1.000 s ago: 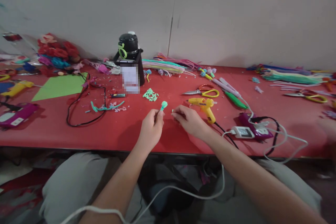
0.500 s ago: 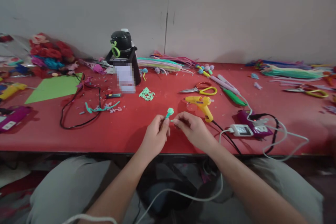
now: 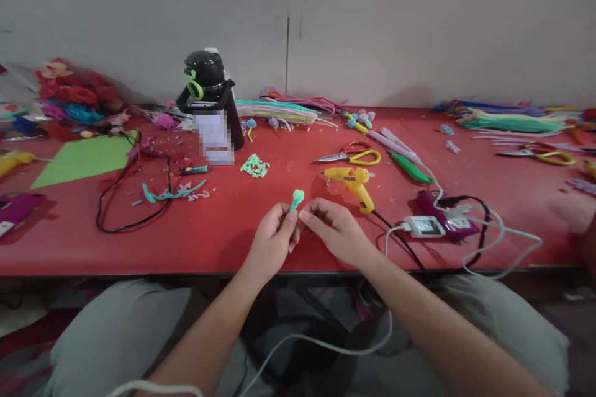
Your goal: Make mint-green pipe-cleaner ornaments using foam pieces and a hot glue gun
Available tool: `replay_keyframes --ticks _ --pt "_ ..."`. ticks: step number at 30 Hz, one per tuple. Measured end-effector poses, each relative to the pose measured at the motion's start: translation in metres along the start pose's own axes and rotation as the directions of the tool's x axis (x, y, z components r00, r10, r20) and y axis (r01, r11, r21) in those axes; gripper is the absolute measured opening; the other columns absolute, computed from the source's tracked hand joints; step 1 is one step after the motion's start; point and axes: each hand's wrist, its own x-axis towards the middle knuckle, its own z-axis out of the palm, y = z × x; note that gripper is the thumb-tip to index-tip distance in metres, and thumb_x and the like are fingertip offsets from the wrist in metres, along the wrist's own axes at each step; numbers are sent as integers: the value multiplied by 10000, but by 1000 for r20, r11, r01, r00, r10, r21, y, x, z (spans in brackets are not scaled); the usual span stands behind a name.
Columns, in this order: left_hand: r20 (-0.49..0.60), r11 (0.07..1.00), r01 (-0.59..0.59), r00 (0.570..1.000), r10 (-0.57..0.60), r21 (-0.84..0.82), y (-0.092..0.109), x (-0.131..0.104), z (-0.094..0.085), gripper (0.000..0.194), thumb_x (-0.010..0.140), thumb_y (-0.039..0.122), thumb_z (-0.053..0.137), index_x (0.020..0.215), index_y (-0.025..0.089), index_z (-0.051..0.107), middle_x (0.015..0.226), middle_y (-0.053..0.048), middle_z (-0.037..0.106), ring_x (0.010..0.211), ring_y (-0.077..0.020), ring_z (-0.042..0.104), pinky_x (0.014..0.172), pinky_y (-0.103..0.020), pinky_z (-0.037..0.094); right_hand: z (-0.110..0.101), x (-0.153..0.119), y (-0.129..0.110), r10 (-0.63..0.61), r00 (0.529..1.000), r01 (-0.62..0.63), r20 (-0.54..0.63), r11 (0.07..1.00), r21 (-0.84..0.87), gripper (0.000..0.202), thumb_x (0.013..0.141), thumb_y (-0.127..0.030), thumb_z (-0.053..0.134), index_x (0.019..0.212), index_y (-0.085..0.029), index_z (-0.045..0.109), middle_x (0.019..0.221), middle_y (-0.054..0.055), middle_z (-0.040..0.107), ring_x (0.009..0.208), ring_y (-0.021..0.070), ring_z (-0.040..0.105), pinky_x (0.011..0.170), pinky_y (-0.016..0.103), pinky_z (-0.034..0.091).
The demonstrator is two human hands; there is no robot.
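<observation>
Red tabletop (image 3: pixel 209 242) below; left hand's (image 3: pixel 274 237) grip clamped on green piece (image 3: pixel 297 200), right hand (image 3: pixel 336 228) angled inward.

- The lower end of the mint-green piece (image 3: pixel 297 198) is hidden in the left hand (image 3: pixel 274 237); some of that hand's fingers are out of sight behind its thumb.
- The right hand (image 3: pixel 339 232) is pinched; anything between its fingertips is too small to tell.
- The phone (image 3: pixel 215 136) has a pixelated screen; it hides part of the black bottle (image 3: pixel 205 69).
- The display on the white device (image 3: pixel 424 226) is too small to read.
- The left edge cuts off a yellow glue gun (image 3: pixel 13 162) and a purple box (image 3: pixel 18 209); the right edge cuts off a blurred shape (image 3: pixel 575 211).
- Both forearms run out at the bottom; the black shape (image 3: pixel 291 344) under the table is dim.
</observation>
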Motion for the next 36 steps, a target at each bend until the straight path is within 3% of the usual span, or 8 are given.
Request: replay_keyframes --ticks 6,13,17,25,36 --pt "12 991 29 1000 -28 -131 -1 1 2 354 956 484 602 778 196 498 537 73 481 440 -71 410 465 -228 318 -2 0 2 0 998 -1 -56 1000 -10 329 919 -517 678 831 -206 615 737 3 668 664 138 593 653 288 493" --pt "14 981 74 997 -73 -181 -1 3 3 362 909 497 649 760 197 510 512 68 489 414 -69 401 441 -229 295 -5 1 1 14 1000 -14 -4 1000 -13 324 943 -510 639 857 -198 626 758 13 664 698 147 607 684 297 507" --pt "-35 987 94 994 -99 -132 4 3 2 360 910 474 634 719 204 490 503 58 498 411 -74 409 442 -233 304 -13 2 -2 -4 1000 0 -25 985 -173 282 969 -455 596 864 -197 636 763 11 642 692 145 583 665 289 492" --pt "-105 997 65 993 -60 42 6 2 1 319 924 440 611 728 207 519 498 57 499 423 -83 390 461 -247 302 -25 2 -10 -159 971 84 -177 926 -368 216 974 -397 585 892 -206 644 848 43 706 776 172 643 716 303 495" --pt "-72 995 55 996 -49 84 6 1 1 302 932 411 602 727 209 512 518 55 496 455 -89 408 468 -237 315 -17 3 -6 -208 963 108 -172 882 -459 175 966 -355 610 862 -221 653 839 45 732 754 185 649 700 314 508"
